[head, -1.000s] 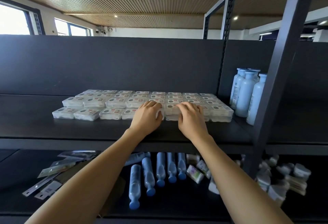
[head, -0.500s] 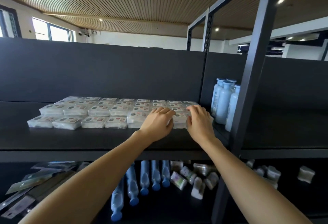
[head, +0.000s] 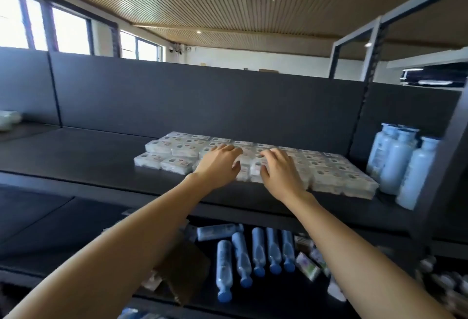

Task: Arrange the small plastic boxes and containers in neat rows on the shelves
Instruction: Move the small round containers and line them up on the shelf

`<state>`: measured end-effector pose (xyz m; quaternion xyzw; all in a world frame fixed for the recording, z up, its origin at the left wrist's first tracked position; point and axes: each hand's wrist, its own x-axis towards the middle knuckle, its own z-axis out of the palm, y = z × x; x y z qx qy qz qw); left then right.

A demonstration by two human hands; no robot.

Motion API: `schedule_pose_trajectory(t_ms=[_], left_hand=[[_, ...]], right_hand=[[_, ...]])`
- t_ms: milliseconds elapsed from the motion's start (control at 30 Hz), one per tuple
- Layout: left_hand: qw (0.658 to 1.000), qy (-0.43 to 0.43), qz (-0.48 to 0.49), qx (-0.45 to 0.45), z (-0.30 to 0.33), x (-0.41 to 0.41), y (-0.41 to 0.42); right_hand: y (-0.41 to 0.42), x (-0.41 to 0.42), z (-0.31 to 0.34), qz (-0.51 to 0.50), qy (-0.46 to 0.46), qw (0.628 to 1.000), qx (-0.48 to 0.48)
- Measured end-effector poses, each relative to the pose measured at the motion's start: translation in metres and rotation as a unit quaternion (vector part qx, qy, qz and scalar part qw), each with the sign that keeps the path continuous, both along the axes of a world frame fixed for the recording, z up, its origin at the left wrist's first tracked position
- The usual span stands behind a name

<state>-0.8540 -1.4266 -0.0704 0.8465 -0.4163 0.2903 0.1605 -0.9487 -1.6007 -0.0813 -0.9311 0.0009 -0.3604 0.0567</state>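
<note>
While both hands rest spread on the boxes on the shelf | left hand flat, fingers relaxed, gripping nothing | right hand likewise, just beside it | likely nudging front rows straight | bottles stand right of right hand

The left hand and right hand cover several small clear plastic boxes mid-block, so those boxes' alignment cannot be told; the box labels are too blurred to read; right of the boxes, the pale blue plastic bottles are partly hidden by the dark metal upright; white items far left of the boxes are cut off by the edge.
</note>
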Motion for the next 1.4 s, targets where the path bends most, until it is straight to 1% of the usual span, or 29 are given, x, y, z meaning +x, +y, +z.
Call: schedule_pose_trajectory(t_ms=[167, 367, 633, 833, 967, 1133, 1267, 1400], left_hand=[[0.998, 0.009, 0.058, -0.006, 0.002, 0.029, 0.111], [0.990, 0.004, 0.138, 0.011, 0.000, 0.058, 0.264], [0.970, 0.019, 0.243, 0.005, -0.007, 0.070, 0.471], [0.947, 0.034, 0.320, -0.003, -0.014, 0.072, 0.606], [0.933, 0.032, 0.359, -0.012, -0.013, 0.074, 0.670], [0.921, 0.036, 0.388, -0.023, -0.012, 0.088, 0.726], [0.916, 0.034, 0.399, -0.021, -0.012, 0.116, 0.759], [0.918, 0.030, 0.396, -0.007, -0.009, 0.157, 0.790]], right_hand=[[0.099, 0.051, 0.002, 0.061, -0.005, 0.998, -0.011], [0.252, 0.110, -0.002, 0.134, 0.009, 0.991, -0.005], [0.459, 0.158, -0.012, 0.226, 0.018, 0.974, -0.005], [0.592, 0.181, -0.015, 0.291, 0.037, 0.956, -0.006], [0.661, 0.198, -0.014, 0.322, 0.043, 0.946, -0.007], [0.725, 0.222, -0.017, 0.350, 0.045, 0.936, 0.002], [0.769, 0.252, -0.019, 0.354, 0.040, 0.934, -0.007], [0.807, 0.293, -0.017, 0.347, 0.049, 0.936, 0.017]])
